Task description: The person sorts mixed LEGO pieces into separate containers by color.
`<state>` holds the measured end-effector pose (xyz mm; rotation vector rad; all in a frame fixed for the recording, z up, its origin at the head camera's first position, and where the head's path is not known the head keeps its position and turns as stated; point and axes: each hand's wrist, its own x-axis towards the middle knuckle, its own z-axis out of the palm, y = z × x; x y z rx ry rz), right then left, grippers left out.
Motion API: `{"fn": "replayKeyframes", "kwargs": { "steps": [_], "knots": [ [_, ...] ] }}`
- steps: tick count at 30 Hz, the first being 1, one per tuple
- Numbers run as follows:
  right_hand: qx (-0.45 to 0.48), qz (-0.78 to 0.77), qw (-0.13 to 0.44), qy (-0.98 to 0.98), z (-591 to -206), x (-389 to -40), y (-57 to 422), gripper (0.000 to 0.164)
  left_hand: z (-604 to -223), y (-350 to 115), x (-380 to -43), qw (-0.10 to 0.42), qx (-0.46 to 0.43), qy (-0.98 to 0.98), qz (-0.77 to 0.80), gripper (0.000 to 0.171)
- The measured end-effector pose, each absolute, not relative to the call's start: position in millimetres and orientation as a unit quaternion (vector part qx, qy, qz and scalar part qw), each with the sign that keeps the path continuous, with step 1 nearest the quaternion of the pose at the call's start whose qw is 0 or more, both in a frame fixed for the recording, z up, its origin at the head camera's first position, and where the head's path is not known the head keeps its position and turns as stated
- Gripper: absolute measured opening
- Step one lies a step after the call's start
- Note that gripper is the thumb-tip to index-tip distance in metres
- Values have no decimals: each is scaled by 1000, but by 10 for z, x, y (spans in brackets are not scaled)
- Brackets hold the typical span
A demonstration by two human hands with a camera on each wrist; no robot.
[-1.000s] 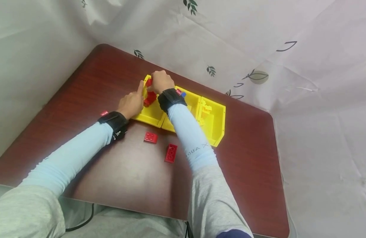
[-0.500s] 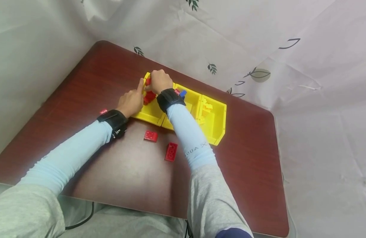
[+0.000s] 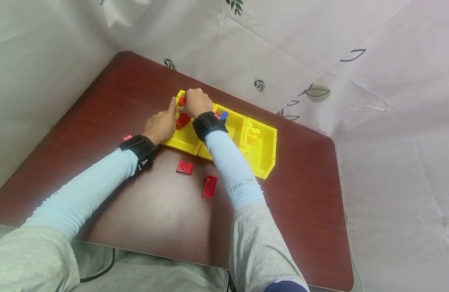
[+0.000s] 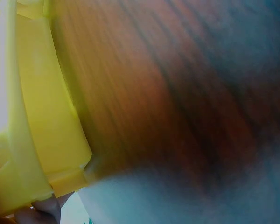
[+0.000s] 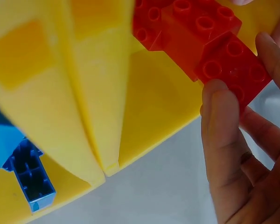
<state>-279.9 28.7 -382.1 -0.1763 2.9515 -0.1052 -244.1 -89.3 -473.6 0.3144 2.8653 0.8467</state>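
Note:
Three joined yellow bins stand in a row in the head view. At the left bin point(image 3: 184, 140), my left hand point(image 3: 160, 125) grips the side wall, its index finger stretched along it; a few fingers point(image 4: 44, 211) show at the bin's lower edge in the left wrist view. My right hand point(image 3: 198, 102) reaches over that bin. In the right wrist view it pinches a studded red toy brick point(image 5: 233, 67) between thumb and fingers. Against this brick lies another red brick point(image 5: 196, 28); I cannot tell whether they are joined.
Two red bricks, one studs up point(image 3: 184, 167) and one hollow side up point(image 3: 209, 187), lie on the brown table point(image 3: 155, 219) before the bins. Blue bricks point(image 5: 35, 179) sit in the middle bin, several yellow bricks point(image 3: 253, 133) in the right bin. A curtain point(image 3: 283, 48) hangs behind.
Both hands stay at the left bin with hardly any movement. The view itself shifts slightly; the bricks on the table have not moved.

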Motion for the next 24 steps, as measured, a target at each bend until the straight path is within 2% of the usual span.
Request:
{"fn": "replayKeyframes", "kwargs": {
  "steps": [5,9,13,15,20,24],
  "knots": [
    [-62,-15,96,993,-3838,-2781,304,50,-4753,-881,-2457,65,104,951,284,76],
    [-59,-15,100,993,-3837,-2758,342,61,-4779,-877,-2461,72,108,949,286,78],
    [-44,-32,109,993,-3678,-2730,375,72,-4770,-881,-2471,78,109,950,283,78],
    [-42,-43,109,992,-3538,-2688,395,71,-4760,-886,-2482,78,105,950,282,77],
    [-85,-55,79,992,-3215,-2392,504,66,-4745,-904,-2498,78,103,949,286,74],
    [-143,-55,64,986,-3160,-1992,640,66,-4754,-919,-2484,87,99,947,292,76]
  ]
}}
